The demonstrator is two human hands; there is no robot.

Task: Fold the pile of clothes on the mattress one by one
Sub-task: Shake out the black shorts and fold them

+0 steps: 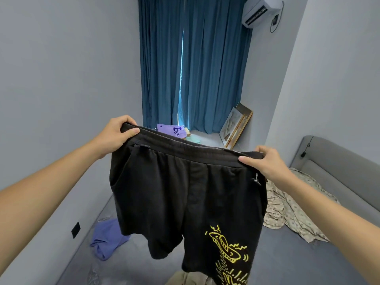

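A pair of black shorts point(176, 194) with a yellow drawing on one leg hangs in the air in front of me, spread flat. My left hand point(117, 132) grips the left end of its waistband. My right hand point(265, 161) pinches the right end. Below the shorts lies the grey-blue mattress point(287, 256). A crumpled blue garment point(107, 237) lies on the mattress at the left. A beige garment point(185, 279) shows at the bottom edge, mostly hidden by the shorts.
A patterned beige blanket point(292, 210) is bunched at the right by the grey padded headboard point(337, 161). Blue curtains point(193, 64) hang ahead. A purple cloth point(170, 130) and leaning picture frames point(236, 126) sit on the window ledge. Walls close in on both sides.
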